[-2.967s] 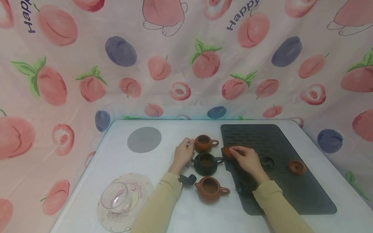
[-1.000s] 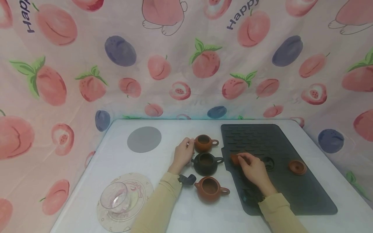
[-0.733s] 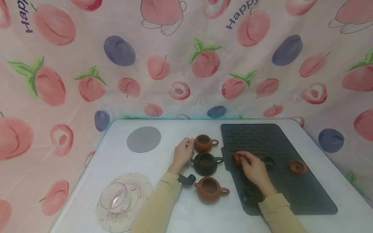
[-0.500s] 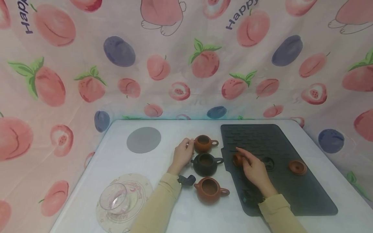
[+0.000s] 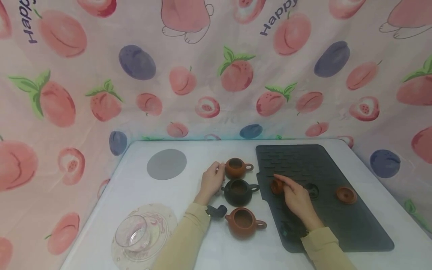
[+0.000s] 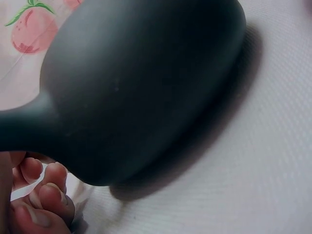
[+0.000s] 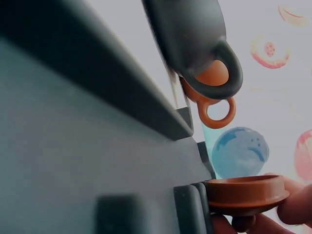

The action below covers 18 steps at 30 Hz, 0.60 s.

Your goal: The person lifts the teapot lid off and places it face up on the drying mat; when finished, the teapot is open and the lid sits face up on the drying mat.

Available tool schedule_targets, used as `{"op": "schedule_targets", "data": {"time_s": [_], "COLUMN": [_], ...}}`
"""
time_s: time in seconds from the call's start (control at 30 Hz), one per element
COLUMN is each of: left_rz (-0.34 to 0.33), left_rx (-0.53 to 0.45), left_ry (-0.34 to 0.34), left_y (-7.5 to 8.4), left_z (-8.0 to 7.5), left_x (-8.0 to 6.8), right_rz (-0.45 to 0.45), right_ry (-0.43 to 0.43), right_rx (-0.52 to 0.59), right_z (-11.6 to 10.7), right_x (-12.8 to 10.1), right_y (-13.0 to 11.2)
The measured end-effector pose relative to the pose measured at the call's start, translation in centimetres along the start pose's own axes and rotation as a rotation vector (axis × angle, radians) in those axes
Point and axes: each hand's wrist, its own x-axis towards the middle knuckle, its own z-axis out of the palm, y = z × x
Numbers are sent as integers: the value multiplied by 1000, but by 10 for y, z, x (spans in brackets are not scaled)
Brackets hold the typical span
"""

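Note:
In the head view, three lidless teapots stand in a row: a brown teapot (image 5: 235,167) at the back, a black teapot (image 5: 237,192) in the middle and a reddish-brown teapot (image 5: 243,223) in front. My left hand (image 5: 212,180) has curled fingers at the left side of the back teapot, hiding its spout. In the left wrist view the black teapot (image 6: 141,87) covers much of the fingers. My right hand (image 5: 298,198) pinches a small brown lid (image 7: 243,195) by rim and knob, low over the dark mat (image 5: 357,232); the lid's underside is turned up in the right wrist view.
On the mat, a black lid (image 5: 311,191) lies just right of my right hand and another brown lid (image 5: 346,195) farther right. A glass bowl (image 5: 132,234) stands on a patterned round coaster (image 5: 162,213) at front left. A grey disc (image 5: 167,164) lies at back left.
My right hand has carried the brown lid from the mat's left edge rightward and closer to me, and the lid has been turned so its underside shows. The left hand stays at the back teapot.

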Motion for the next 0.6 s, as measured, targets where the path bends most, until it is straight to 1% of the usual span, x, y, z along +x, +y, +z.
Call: {"op": "schedule_targets", "data": {"time_s": [0.3,0.47,0.6], "left_rz": [-9,-1,0], "left_rx": [0,2,2], "left_ry": [4,4,5], "left_y": [-1,-1,0], "left_z": [0,0,1], "left_x": [-1,-1,-1], "right_rz": [-32,-63,-47], "right_ry": [3,20,27], "right_rx": [6,-35,-69], "right_z": [-2,-2,-3], "right_x": [-3,-4,-5], "right_y": [0,3,3]}}
